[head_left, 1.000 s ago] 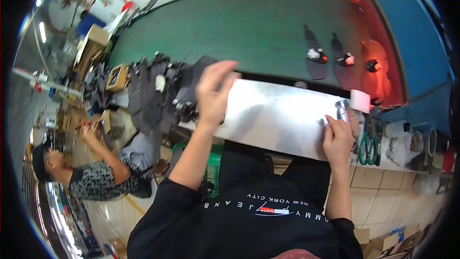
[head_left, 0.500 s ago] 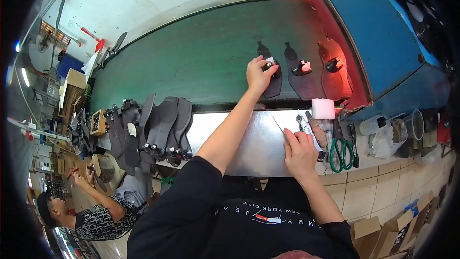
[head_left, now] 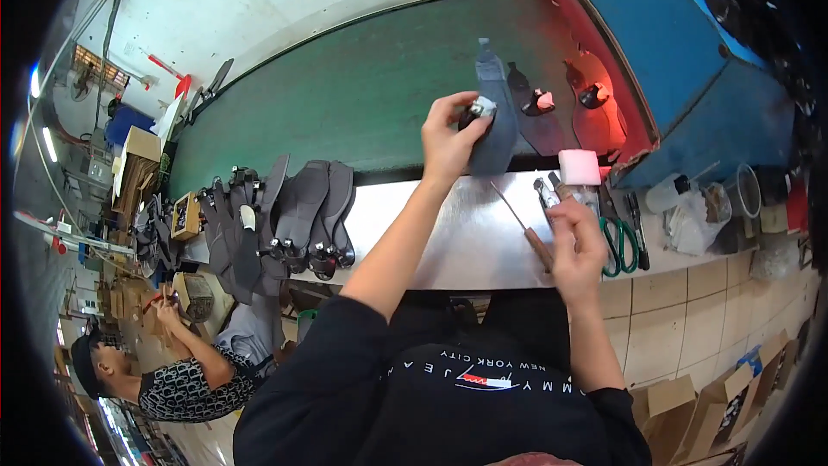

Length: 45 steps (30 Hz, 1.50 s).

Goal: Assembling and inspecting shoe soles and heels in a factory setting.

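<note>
In my left hand [head_left: 448, 138] is a sandal [head_left: 493, 142] with a grey sole and a black strap stuffed with white paper. My fingers close on its strap, and its sole stands raised at the near edge of the green conveyor belt [head_left: 345, 95]. My right hand [head_left: 578, 250] is over the metal tabletop [head_left: 423, 242], its fingers curled together with nothing visible in them. Beside it, an awl [head_left: 536, 246] with a brown handle lies on the metal, its thin shaft pointing away from me.
Two more sandals [head_left: 539, 103] [head_left: 592, 97] lie on the belt by the red-lit opening of a blue machine [head_left: 638, 26]. Several grey sandals [head_left: 302, 203] stand at left. Right: pink-white block [head_left: 579, 167], green-handled scissors [head_left: 618, 246], plastic cups [head_left: 662, 194]. A co-worker [head_left: 185, 380] is at lower left.
My left hand has lifted the sandal from the belt and drawn it toward me. My right hand has let go of the awl, which now lies on the metal, and has moved slightly right.
</note>
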{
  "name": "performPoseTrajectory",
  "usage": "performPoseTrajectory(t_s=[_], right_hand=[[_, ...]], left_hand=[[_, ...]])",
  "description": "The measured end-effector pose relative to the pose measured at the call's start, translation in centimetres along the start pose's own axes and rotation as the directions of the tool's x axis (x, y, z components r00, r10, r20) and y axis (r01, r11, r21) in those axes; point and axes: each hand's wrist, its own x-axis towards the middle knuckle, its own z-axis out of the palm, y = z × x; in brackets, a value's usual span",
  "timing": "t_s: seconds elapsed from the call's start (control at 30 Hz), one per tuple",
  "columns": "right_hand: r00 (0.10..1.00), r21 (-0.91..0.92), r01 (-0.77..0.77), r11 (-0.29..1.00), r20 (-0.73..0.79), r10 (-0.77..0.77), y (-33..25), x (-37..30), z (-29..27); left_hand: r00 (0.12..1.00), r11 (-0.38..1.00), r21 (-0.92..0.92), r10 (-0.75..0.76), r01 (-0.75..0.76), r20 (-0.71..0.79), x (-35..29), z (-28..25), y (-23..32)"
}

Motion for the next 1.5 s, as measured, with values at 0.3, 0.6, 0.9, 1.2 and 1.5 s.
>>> performPoseTrajectory(t_s=[0.3, 0.6, 0.9, 1.2, 1.5], right_hand=[[0.936, 0.867, -0.352, 0.353, 0.332, 0.118, -5.5, -0.3, 3.7], [0.887, 0.273, -0.222, 0.936, 0.456, 0.077, -7.6, -4.5, 5.2], [0.915, 0.129, -0.027, 0.991, 0.403, -0.027, -8.8, -6.0, 5.4], [0.916, 0.138, -0.042, 0.990, 0.400, -0.016, -8.6, -6.1, 5.4], [0.913, 0.146, -0.059, 0.987, 0.408, -0.006, -8.4, -6.0, 5.5]], left_hand=[[0.824, 0.611, -0.555, -0.377, 0.564, 0.422, -15.5, -8.9, 7.6], [0.832, 0.595, -0.582, -0.422, 0.554, 0.360, -18.8, -14.4, 6.2], [0.845, 0.672, -0.513, -0.399, 0.534, 0.356, -19.4, -15.2, 6.3], [0.855, 0.691, -0.510, -0.363, 0.513, 0.370, -19.1, -14.5, 6.4], [0.855, 0.695, -0.505, -0.352, 0.512, 0.382, -18.9, -14.5, 6.4]])
